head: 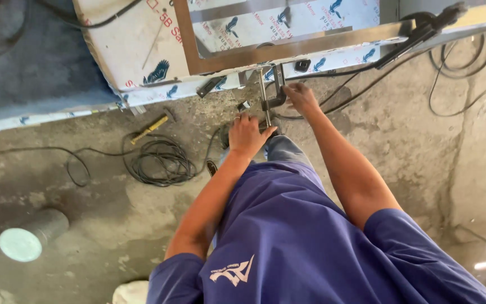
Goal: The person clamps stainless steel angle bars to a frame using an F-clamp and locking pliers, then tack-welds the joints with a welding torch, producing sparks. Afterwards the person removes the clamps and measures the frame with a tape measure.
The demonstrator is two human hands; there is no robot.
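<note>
While the left hand (247, 135) closes around the clamp's (274, 90) thin steel screw, the right hand (301, 97) pinches its dark C-shaped frame against the film-wrapped sheet (136, 50) above rough concrete floor (412, 146).

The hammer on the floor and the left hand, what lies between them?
In the head view, a coiled black cable lies between the hammer and left hand.

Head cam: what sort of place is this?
Likely a metal fabrication workshop: film-wrapped steel sheet on a bench, a clamp worked by both hands, coiled cable and a hammer on a rough concrete floor.
</note>
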